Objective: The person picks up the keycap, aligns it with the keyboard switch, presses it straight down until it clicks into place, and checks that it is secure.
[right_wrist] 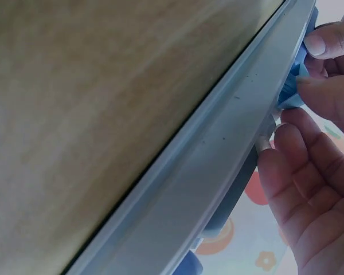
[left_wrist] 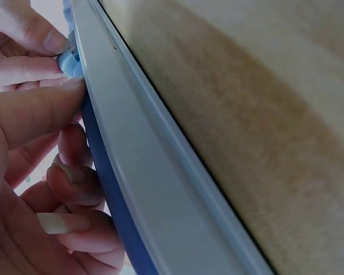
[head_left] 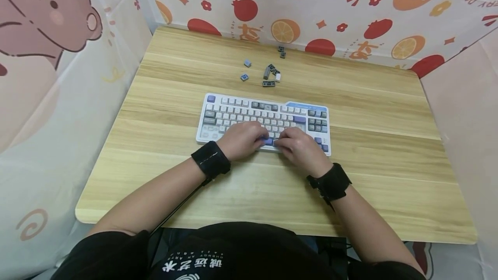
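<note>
A white keyboard point(head_left: 264, 121) with white, grey and blue-purple keycaps lies in front of me. My left hand point(head_left: 242, 138) is over its front row, thumb and fingers curled at a blue keycap point(head_left: 268, 141). From the other side my right hand point(head_left: 302, 150) pinches in at the same spot, the two hands nearly meeting. In the right wrist view, the blue keycap point(right_wrist: 290, 89) stands tilted between the right thumb and fingers, the left thumb close beside it. The left wrist view has the left thumb point(left_wrist: 40, 109) against the row, over the keyboard's pale front edge point(left_wrist: 137, 137).
Behind the keyboard lie loose keycaps: two blue ones point(head_left: 244, 77), a long grey one point(head_left: 266, 72), a white one point(head_left: 278, 77) and several dark ones point(head_left: 268, 84). The wooden table point(head_left: 155, 185) meets patterned cloth point(head_left: 295, 7) at the back.
</note>
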Available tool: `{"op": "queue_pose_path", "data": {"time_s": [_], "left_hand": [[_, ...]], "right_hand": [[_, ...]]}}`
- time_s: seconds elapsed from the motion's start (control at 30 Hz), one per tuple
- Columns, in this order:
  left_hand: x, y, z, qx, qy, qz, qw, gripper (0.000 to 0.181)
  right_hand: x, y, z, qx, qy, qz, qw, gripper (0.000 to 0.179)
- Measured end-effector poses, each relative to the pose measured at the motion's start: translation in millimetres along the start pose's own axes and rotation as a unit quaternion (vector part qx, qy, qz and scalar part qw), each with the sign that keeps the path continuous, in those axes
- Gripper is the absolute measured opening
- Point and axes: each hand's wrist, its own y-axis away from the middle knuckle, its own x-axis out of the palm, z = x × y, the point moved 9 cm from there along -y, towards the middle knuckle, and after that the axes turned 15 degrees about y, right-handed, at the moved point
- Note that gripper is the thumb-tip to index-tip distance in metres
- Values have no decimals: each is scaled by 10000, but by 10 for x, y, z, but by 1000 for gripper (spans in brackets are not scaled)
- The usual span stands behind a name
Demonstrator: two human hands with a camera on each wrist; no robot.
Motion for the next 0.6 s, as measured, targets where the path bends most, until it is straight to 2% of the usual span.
{"op": "queue_pose_path", "data": {"time_s": [0.13, 0.4, 0.6], "left_hand": [[16, -7, -19, 29, -53, 23, 10000, 11], [55, -48, -39, 76, -51, -61, 9999, 7], [83, -70, -36, -18, -43, -56, 10000, 6]], "right_hand": [[2, 12, 21, 30, 90, -57, 9999, 15], [-6, 13, 145, 8, 431, -469, 9980, 9], [17, 25, 170, -176, 584, -503, 9969, 8]]}}
